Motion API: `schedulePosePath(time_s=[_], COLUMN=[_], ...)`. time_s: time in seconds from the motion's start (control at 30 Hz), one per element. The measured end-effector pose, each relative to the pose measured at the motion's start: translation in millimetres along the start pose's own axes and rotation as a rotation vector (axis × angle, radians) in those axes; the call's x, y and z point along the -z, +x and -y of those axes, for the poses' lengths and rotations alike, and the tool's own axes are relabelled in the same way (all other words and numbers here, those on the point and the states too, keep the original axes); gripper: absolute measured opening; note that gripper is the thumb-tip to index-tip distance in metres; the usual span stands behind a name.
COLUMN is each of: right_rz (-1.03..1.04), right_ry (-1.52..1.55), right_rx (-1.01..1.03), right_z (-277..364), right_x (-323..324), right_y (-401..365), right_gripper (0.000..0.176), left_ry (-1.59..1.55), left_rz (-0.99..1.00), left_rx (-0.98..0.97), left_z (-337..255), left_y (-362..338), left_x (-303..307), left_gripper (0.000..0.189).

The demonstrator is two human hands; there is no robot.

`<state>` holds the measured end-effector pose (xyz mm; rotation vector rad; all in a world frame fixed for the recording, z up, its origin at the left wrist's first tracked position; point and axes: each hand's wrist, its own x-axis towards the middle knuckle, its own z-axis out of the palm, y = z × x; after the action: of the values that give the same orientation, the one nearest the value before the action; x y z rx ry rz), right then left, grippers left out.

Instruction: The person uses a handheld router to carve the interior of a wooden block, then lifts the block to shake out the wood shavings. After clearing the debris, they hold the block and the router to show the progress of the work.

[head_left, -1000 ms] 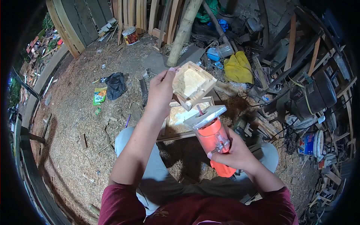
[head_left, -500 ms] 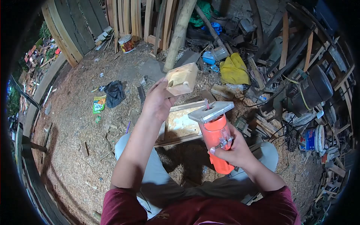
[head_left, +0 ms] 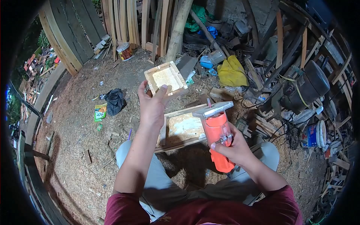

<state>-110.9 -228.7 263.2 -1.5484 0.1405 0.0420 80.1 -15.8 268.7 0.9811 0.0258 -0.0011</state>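
Observation:
In my left hand is a small square wooden tray, gripped at its near edge with the thumb over the rim. Its hollowed inside faces up, and notches show along the rim. My right hand wraps round the orange body of a trim router, held upright with its flat base plate on top. A pinkish bit sticks up through the plate. Between and beyond my hands, low in front of my knees, lies a shallow wooden frame with a pale, worn panel inside it.
Wood shavings cover the ground. A black plastic bag and a green-yellow packet lie to the left. A yellow cloth, scrap wood and a paint bucket are on the right. A slanted pole stands ahead.
My left hand has turned the wooden tray so its hollow shows more fully, shifting it a little left. The router stays almost in place, its base plate tilted slightly differently.

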Motion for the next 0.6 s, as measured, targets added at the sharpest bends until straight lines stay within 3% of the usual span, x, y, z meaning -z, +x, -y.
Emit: schedulePosePath(time_s=[0.33,0.6], right_rz=[-0.037,-0.058], right_ry=[0.039,0.130], right_rx=[0.042,0.035], right_z=[6,5], right_x=[3,6], right_y=[-1,-1], right_gripper=[0.064,0.059], left_ry=[0.132,0.053], left_rz=[0.060,0.188], left_rx=[-0.088,-0.201], left_z=[-5,0], left_y=[-10,-10], left_x=[-6,-7], left_gripper=[0.078,0.068])
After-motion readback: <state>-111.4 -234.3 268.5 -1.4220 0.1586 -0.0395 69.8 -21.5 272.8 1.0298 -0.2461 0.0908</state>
